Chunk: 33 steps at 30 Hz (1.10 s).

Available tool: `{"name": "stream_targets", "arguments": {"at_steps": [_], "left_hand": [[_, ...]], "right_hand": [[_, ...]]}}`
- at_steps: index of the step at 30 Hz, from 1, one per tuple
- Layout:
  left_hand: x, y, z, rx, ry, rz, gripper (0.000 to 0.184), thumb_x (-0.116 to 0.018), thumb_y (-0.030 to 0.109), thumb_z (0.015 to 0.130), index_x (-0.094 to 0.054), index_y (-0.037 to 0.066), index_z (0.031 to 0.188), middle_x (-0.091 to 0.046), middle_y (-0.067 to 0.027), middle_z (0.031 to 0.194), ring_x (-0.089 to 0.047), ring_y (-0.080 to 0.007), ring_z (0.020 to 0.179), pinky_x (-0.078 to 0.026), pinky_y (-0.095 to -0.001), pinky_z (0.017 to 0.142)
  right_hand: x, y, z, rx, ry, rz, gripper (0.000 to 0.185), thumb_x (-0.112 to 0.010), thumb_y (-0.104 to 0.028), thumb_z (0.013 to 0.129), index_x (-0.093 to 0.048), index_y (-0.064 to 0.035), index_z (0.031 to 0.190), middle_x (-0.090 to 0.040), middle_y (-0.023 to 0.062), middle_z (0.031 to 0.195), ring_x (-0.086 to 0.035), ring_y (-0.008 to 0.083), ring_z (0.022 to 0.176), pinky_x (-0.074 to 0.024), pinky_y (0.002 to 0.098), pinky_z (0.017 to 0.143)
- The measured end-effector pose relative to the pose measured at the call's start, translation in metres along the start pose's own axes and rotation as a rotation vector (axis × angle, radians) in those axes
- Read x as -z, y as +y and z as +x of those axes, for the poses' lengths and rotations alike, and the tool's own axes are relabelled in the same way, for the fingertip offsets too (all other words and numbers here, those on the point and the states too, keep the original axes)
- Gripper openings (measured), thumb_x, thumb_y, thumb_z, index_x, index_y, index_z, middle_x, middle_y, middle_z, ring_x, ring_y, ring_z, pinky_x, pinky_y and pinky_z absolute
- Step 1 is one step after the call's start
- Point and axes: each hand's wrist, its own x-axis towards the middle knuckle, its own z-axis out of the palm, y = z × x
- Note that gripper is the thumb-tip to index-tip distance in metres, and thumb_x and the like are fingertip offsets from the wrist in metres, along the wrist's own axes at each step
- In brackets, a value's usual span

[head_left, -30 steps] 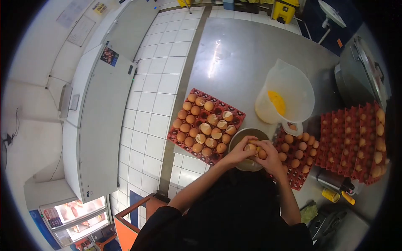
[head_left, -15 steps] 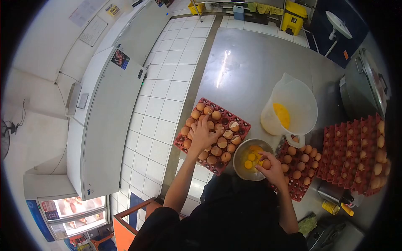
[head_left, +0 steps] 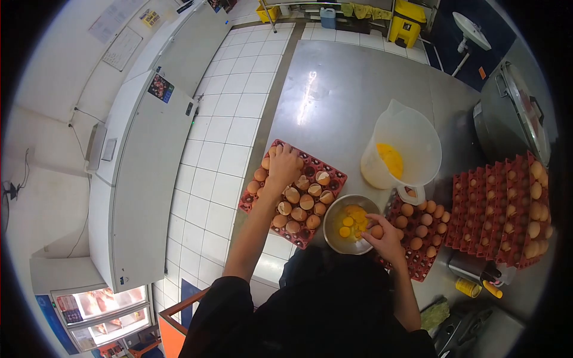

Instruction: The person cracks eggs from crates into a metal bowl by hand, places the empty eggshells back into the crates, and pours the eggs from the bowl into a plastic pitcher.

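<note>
Our right hand (head_left: 388, 240) grips an egg (head_left: 376, 231) at the bowl's (head_left: 334, 219) right; our left hand's (head_left: 285, 165) grasp, over the left tray (head_left: 336, 174), is unclear.

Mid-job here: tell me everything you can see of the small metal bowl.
The bowl is round, open-topped and looks like shiny bare metal, with a thin rim. It appears to stand upright on the table, between the egg trays and nearer the person than the pitcher. Several yellow yolks lie inside. The right hand, holding an egg, covers part of the rim on one side; whether its fingers touch the metal, I cannot tell.
</note>
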Motion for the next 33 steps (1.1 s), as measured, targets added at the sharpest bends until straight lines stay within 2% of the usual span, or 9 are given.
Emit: {"name": "stream_targets", "arguments": {"at_steps": [6,8,11,13,16,18,23,28,33], "left_hand": [[0.043,-0.007,-0.001,0.072,-0.132,-0.373,0.055,-0.089,0.019,0.068,-0.066,0.003,0.115,-0.064,-0.0124,0.119,-0.065,-0.0315,0.104,-0.052,-0.0461,0.086],[0.079,0.002,-0.014,0.231,-0.237,-0.95,0.058,-0.088,0.015,0.078,-0.062,0.003,0.129,-0.063,-0.0076,0.114,-0.066,-0.0233,0.1,-0.054,-0.0384,0.085],[0.115,0.037,-0.042,0.087,-0.214,-1.341,0.062,-0.082,0.008,0.088,-0.057,0.006,0.145,-0.062,-0.0037,0.112,-0.064,-0.0149,0.103,-0.054,-0.0306,0.087],[0.081,0.061,-0.062,0.019,-0.351,-1.612,0.064,-0.072,0.005,0.096,-0.046,0.008,0.154,-0.06,-0.0096,0.13,-0.063,-0.018,0.118,-0.054,-0.0333,0.096],[0.041,0.108,-0.094,0.205,-0.638,-1.907,0.062,-0.066,0.005,0.101,-0.042,0.009,0.157,-0.06,-0.012,0.135,-0.064,-0.0209,0.122,-0.054,-0.0357,0.102],[0.025,0.14,-0.107,0.55,-0.796,-2.255,0.05,-0.062,0.018,0.105,-0.049,0.01,0.153,-0.061,-0.0114,0.135,-0.065,-0.0222,0.116,-0.054,-0.0381,0.101],[0.006,0.171,-0.118,0.646,-0.809,-2.343,0.046,-0.05,0.034,0.109,-0.051,0.01,0.149,-0.062,-0.0091,0.133,-0.065,-0.0216,0.108,-0.054,-0.0383,0.094],[0.004,0.185,-0.115,0.605,-0.909,-2.45,0.052,-0.045,0.048,0.108,-0.05,0.016,0.149,-0.062,-0.0048,0.13,-0.065,-0.0197,0.1,-0.053,-0.0387,0.091],[0.025,0.189,-0.116,0.668,-0.809,-2.344,0.054,-0.045,0.049,0.106,-0.052,0.018,0.149,-0.06,-0.0057,0.139,-0.061,-0.0187,0.114,-0.05,-0.0375,0.091]], "right_hand": [[-0.006,-0.006,-0.002,-0.033,0.05,-0.042,0.053,-0.084,-0.008,0.087,-0.058,-0.0034,0.133,-0.058,0.0062,0.109,-0.061,0.0173,0.106,-0.0527,0.032,0.093],[-0.006,0.001,-0.003,-0.015,0.152,-0.025,0.052,-0.083,-0.008,0.087,-0.055,-0.0029,0.131,-0.056,0.0079,0.113,-0.06,0.0193,0.109,-0.0522,0.0341,0.094],[0.0,0.016,-0.001,-0.087,0.042,-0.122,0.048,-0.079,-0.01,0.089,-0.051,-0.0005,0.126,-0.056,0.0148,0.124,-0.062,0.027,0.115,-0.0508,0.0396,0.1],[0.0,-0.002,0.005,0.026,-0.009,-0.211,0.05,-0.079,-0.01,0.09,-0.052,-0.0006,0.13,-0.057,0.0173,0.124,-0.063,0.03,0.115,-0.0518,0.0392,0.1],[-0.017,0.004,0.01,0.086,0.13,0.188,0.055,-0.078,-0.009,0.093,-0.051,-0.0019,0.141,-0.058,0.0175,0.129,-0.064,0.0294,0.12,-0.0522,0.0376,0.103],[-0.017,-0.02,0.009,0.011,0.144,0.193,0.057,-0.077,-0.009,0.095,-0.05,-0.0021,0.146,-0.059,0.0169,0.132,-0.063,0.0283,0.123,-0.0519,0.037,0.105],[-0.009,-0.026,0.011,0.164,0.085,-0.209,0.059,-0.074,-0.009,0.1,-0.048,-0.0003,0.152,-0.059,0.0167,0.139,-0.062,0.0265,0.128,-0.0505,0.0381,0.109],[-0.032,-0.012,-0.006,0.394,0.538,0.032,0.051,-0.07,-0.01,0.102,-0.051,0.0033,0.148,-0.061,0.0184,0.14,-0.063,0.0281,0.127,-0.049,0.0396,0.111],[-0.037,-0.015,-0.008,0.232,0.214,-0.216,0.049,-0.072,-0.008,0.1,-0.056,-0.0011,0.145,-0.062,0.0178,0.14,-0.062,0.0292,0.128,-0.0495,0.04,0.109]]}}
